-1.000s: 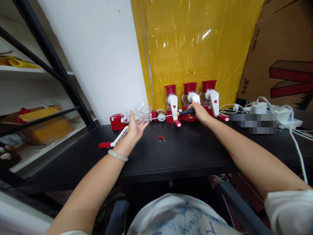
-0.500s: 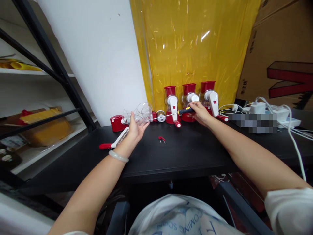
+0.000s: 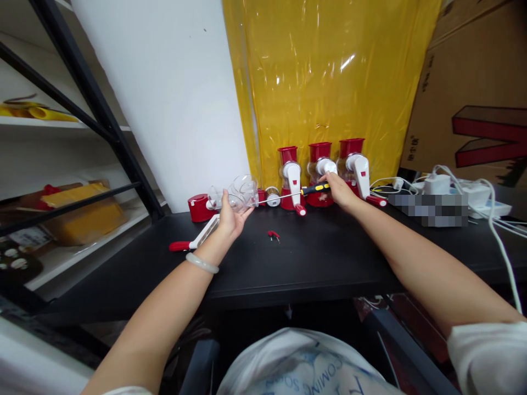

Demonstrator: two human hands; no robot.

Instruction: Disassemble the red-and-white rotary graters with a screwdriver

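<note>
My left hand (image 3: 231, 218) is wrapped around a clear plastic grater body (image 3: 241, 195), held on its side above the desk. In my right hand (image 3: 340, 191) is a screwdriver (image 3: 315, 188) with a black and yellow handle. Its long shaft points left and its tip reaches the end of the clear body; the exact contact is hard to see. Left of the body stands a red base (image 3: 199, 207). A white crank handle with a red grip (image 3: 180, 246) lies by my left wrist. Small red pieces with metal pins (image 3: 274, 236) rest on the desk between my hands.
Three assembled red and white rotary graters (image 3: 291, 178) line the back of the black desk (image 3: 263, 269). A metal drum (image 3: 272, 196) sits beside them. White chargers and cables (image 3: 438, 181) crowd the right side, before a cardboard box (image 3: 436, 82). A shelf rack (image 3: 78, 71) stands left.
My right hand's fingers have shifted slightly on the screwdriver handle. Both hands keep their holds, and the whole view has moved a little.
</note>
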